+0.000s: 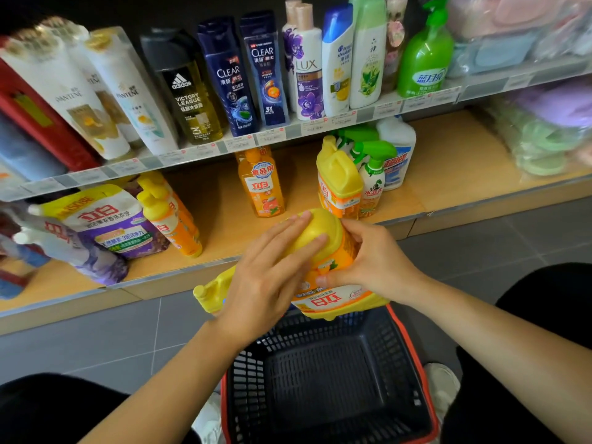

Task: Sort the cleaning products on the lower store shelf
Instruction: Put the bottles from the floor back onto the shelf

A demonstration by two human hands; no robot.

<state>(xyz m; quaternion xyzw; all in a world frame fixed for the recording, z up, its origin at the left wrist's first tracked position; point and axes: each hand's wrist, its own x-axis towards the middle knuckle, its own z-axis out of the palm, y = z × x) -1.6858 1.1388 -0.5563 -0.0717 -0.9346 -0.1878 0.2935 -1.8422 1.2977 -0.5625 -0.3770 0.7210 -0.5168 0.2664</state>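
Mid-sort. My left hand point(266, 270) and right hand point(368, 261) are both clamped on a big yellow jug point(323, 270), held sideways at frame centre above the basket point(323, 373), which looks empty. On the lower shelf point(455, 168), a matching jug point(336, 181) stands upper right; pouches point(105, 225) at left lie tumbled, likely unsorted.

Lower shelf point(448, 161) carries detergent bottles point(338, 179) and, seemingly, refill pouches point(109, 219).
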